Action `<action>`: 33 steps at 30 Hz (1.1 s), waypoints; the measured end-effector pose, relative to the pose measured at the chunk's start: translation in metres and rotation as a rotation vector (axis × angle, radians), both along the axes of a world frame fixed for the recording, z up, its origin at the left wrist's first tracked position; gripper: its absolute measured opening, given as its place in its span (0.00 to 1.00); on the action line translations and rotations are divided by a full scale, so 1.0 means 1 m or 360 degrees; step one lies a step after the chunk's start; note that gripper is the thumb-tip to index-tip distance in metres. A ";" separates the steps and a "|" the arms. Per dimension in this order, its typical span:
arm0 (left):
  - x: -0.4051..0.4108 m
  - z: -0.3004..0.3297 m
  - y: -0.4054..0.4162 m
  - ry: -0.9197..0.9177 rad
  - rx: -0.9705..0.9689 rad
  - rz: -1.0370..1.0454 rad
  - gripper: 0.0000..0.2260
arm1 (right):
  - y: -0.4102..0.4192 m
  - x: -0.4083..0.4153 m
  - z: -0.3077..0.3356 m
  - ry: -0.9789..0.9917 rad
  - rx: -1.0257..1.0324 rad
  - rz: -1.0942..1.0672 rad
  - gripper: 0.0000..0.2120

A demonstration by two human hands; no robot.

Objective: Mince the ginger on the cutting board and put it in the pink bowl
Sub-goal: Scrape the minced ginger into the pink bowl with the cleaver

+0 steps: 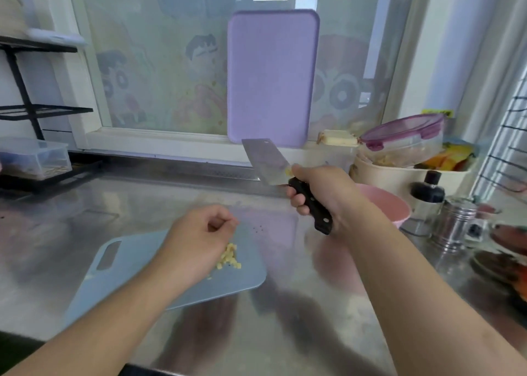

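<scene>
Operator: Which step is in hand?

Technician: Mincing looks nearly done. The pale-yellow minced ginger (pixel 229 257) lies in small cubes on the light-blue plastic cutting board (pixel 159 278). The left hand (pixel 196 238), fingers curled and empty, rests beside it. The right hand (pixel 322 193) grips the black-handled steel cleaver (pixel 271 166), raised.

Operator: Next?

Technician: Probably transfer to the pink round bowl (pixel 390 207) beyond.

surface (pixel 159 204): my shiny, smooth steel
cutting board (pixel 245 276): matt blue plastic
cleaver (pixel 266 161): bright metal blade, my black handle
</scene>
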State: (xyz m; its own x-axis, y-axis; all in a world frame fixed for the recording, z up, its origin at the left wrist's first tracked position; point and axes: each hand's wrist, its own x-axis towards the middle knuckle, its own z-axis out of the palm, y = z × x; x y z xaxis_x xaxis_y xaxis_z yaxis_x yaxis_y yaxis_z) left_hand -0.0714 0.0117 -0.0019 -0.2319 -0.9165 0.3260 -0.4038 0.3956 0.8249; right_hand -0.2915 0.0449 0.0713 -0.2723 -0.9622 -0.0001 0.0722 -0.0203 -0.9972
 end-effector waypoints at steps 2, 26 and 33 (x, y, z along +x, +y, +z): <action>-0.029 -0.003 -0.005 -0.0045 -0.0003 -0.0145 0.08 | 0.014 -0.018 -0.001 -0.0004 -0.0047 -0.0044 0.11; -0.078 0.003 -0.032 -0.0754 -0.0497 -0.0004 0.10 | 0.041 -0.055 -0.023 -0.0296 -0.0265 -0.0080 0.07; -0.025 -0.001 -0.033 -0.0587 -0.0308 0.0284 0.12 | 0.042 -0.032 -0.027 -0.0023 -0.0206 0.0067 0.11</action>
State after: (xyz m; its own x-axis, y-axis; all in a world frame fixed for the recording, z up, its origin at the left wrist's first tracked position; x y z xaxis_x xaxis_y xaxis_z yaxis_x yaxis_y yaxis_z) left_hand -0.0967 -0.0216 -0.0028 -0.2088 -0.8831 0.4202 -0.7327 0.4258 0.5309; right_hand -0.3239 0.0872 0.0438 -0.2324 -0.9650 0.1213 0.0902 -0.1455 -0.9852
